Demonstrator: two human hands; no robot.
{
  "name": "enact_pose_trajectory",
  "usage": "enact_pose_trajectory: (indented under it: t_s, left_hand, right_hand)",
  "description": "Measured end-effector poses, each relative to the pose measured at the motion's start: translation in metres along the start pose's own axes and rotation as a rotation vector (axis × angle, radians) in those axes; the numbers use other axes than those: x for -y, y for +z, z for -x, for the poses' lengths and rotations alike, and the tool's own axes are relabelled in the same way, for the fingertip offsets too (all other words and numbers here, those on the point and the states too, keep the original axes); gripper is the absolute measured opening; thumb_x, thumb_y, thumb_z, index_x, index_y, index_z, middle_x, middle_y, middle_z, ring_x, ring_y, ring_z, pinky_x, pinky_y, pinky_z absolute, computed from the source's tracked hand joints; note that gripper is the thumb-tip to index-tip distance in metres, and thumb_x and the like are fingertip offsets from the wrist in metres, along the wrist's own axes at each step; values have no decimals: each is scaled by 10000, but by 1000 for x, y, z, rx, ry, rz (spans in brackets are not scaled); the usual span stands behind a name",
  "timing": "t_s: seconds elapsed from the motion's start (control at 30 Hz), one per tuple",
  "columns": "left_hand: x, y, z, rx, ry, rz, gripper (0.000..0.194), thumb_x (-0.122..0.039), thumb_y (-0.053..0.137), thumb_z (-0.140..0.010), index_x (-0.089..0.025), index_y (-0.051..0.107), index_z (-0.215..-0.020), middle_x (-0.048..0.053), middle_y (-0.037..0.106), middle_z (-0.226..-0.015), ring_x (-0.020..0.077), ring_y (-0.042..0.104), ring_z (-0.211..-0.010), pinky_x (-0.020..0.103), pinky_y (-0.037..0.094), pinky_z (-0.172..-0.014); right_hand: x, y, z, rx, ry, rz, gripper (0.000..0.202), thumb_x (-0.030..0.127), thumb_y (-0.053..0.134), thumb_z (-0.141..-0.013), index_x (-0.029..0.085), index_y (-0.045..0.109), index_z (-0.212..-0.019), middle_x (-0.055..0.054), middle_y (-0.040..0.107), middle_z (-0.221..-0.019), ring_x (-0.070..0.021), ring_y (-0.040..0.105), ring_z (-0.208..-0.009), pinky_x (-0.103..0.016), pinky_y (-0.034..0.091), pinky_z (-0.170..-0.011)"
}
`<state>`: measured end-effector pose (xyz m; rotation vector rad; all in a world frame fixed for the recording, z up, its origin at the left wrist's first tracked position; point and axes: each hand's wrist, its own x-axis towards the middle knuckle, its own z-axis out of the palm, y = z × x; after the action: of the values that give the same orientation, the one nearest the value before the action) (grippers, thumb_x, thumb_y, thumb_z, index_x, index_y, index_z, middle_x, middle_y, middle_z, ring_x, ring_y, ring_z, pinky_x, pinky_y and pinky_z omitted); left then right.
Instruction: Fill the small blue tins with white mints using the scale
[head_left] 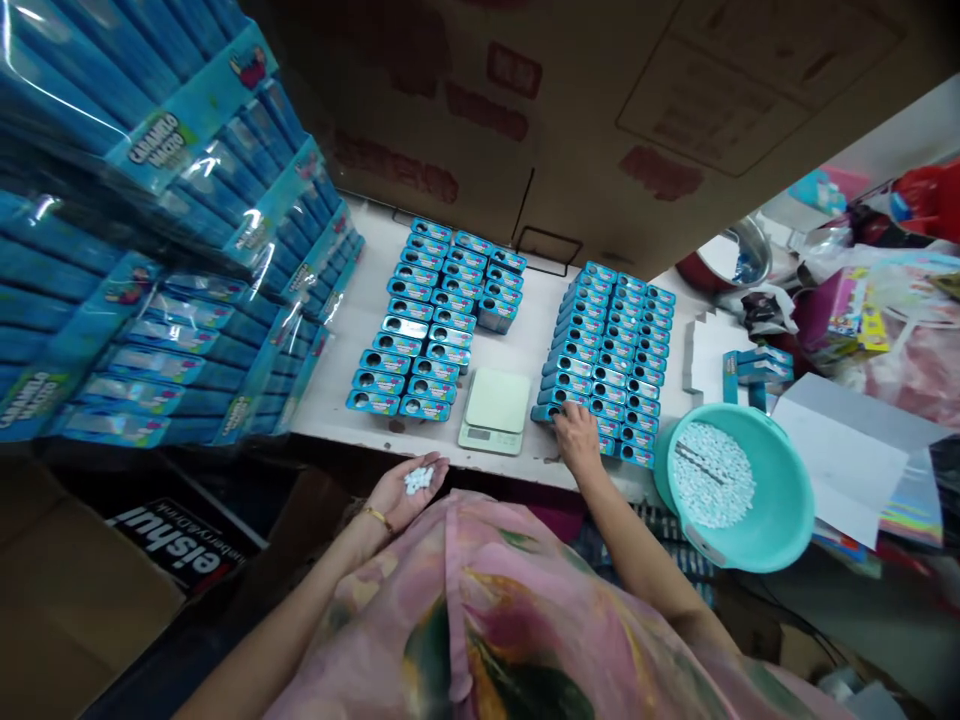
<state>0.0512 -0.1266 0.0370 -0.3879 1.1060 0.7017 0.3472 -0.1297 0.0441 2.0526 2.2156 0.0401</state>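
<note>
My left hand [391, 496] is palm up in front of the table edge, cupped around a small heap of white candies [418, 480]. The fingers of my right hand [577, 440] are closed on a small blue box [544, 412] at the near left corner of the right-hand block of boxes [609, 350]. That box sits slightly askew from its row, and my fingers cover part of it. Between this block and a left-hand group of similar boxes [412, 345] with dark round openings lies a pale kitchen scale [497, 400].
A turquoise basin [784, 500] holds many white candies and a dark strip at the right. Wrapped stacks of blue packs [172, 230] rise on the left. A large cardboard box [480, 120] stands behind the table. Papers [840, 460] and bags crowd the far right.
</note>
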Motion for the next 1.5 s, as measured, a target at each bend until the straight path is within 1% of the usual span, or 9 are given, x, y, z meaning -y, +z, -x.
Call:
enact_pose_trajectory:
  t_s: [0.17, 0.27, 0.37, 0.47, 0.67, 0.83, 1.0, 1.2, 1.5]
  left_hand:
    - [4, -4, 1, 8, 4, 26, 167, -57, 422, -767, -49, 590, -766, 154, 626, -735, 203, 627, -722, 283, 541, -618]
    - [6, -4, 2, -3, 17, 44, 175, -47, 414, -766, -53, 588, -760, 147, 626, -726, 207, 626, -736, 291, 543, -625]
    - [6, -2, 4, 8, 13, 33, 172, -47, 417, -764, -52, 589, -776, 148, 630, -735, 205, 626, -728, 291, 543, -618]
    - [6, -2, 6, 33, 11, 21, 179, -58, 414, -768, -50, 590, -799, 157, 635, -758, 208, 626, -738, 296, 541, -623]
    - [6, -9, 5, 113, -28, -11, 211, -69, 410, -764, -44, 585, -879, 175, 635, -872, 236, 604, -862, 335, 514, -719]
    - [16, -3, -1, 222, -121, -75, 230, -102, 390, -782, -49, 578, -902, 151, 639, -851, 224, 611, -822, 350, 502, -712]
    - [28, 3, -4, 214, -147, -60, 215, -141, 375, -806, -88, 575, -746, 59, 600, -585, 153, 599, -572, 305, 503, -631]
    - [31, 1, 2, 199, -168, -40, 257, -148, 349, -818, -65, 568, -925, 73, 637, -685, 153, 616, -647, 289, 497, -677]
    - [31, 4, 9, 131, -198, -63, 211, -127, 364, -802, -92, 561, -737, 77, 616, -639, 175, 617, -657, 317, 491, -694]
  right_hand:
    - [8, -31, 1, -144, -125, -59, 166, 162, 438, -805, 195, 594, -852, -69, 424, -1196, -244, 338, -1057, -360, 296, -821]
    - [30, -46, -18, -124, -241, -80, 194, 149, 416, -814, 202, 576, -909, -68, 446, -1175, -224, 380, -991, -359, 300, -818]
    - [54, -44, -46, -39, -335, -97, 196, 147, 408, -819, 202, 576, -906, -78, 494, -1115, -212, 417, -910, -355, 321, -767]
    - [63, -36, -61, -14, -370, -144, 194, 180, 413, -833, 191, 576, -937, -89, 508, -1118, -212, 432, -925, -354, 334, -767]
    - [47, -38, -22, -96, -275, -363, 258, 267, 391, -859, 184, 558, -1038, -76, 559, -1082, -197, 477, -937, -342, 368, -797]
    - [92, -32, 12, 102, -488, -613, 239, 271, 423, -845, 184, 561, -1020, -53, 582, -1001, -145, 504, -907, -254, 425, -776]
    - [136, -22, 13, 274, -569, -533, 267, 261, 473, -816, 168, 516, -1063, -75, 542, -1031, -167, 483, -923, -252, 457, -689]
    - [135, -31, 17, 350, -650, -400, 210, 216, 394, -852, 150, 520, -1006, -83, 520, -1043, -176, 475, -930, -283, 465, -714]
    - [143, -32, 16, 399, -590, -421, 190, 187, 377, -855, 136, 512, -978, -87, 540, -926, -169, 506, -844, -270, 456, -662]
